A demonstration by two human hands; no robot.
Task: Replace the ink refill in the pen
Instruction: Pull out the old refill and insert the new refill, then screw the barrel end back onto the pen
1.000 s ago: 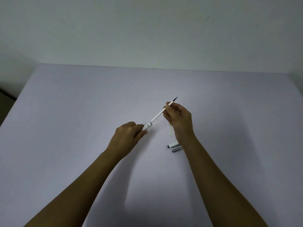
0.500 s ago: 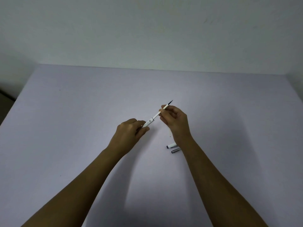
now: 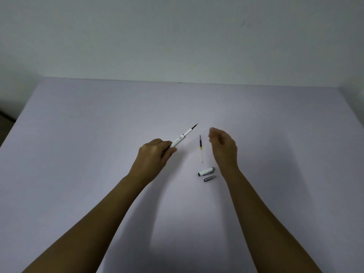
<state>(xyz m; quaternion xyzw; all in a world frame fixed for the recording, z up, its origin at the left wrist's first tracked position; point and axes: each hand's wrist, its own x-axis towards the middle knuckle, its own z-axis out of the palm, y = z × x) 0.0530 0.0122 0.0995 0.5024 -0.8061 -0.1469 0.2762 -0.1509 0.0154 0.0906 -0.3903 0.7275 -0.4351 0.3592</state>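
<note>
My left hand [image 3: 155,154] grips the white pen barrel [image 3: 178,142], which points up and to the right. A white refill [image 3: 189,132] with a dark tip sticks out of the barrel's far end. My right hand [image 3: 223,147] hovers to the right of it, fingers loosely curled, holding nothing. Between the hands a second refill [image 3: 201,148], dark at the top and clear below, lies on the table. Just below it lie a white pen cap [image 3: 206,171] and a grey metal tip cone [image 3: 209,178].
The pale table [image 3: 98,134] runs to a back edge against a plain wall [image 3: 177,36]. Its left edge drops off to a dark floor at the far left.
My right hand has let go of the refill and moved off to the right. The refill sits deeper in the barrel than before. The second refill on the table has come into sight.
</note>
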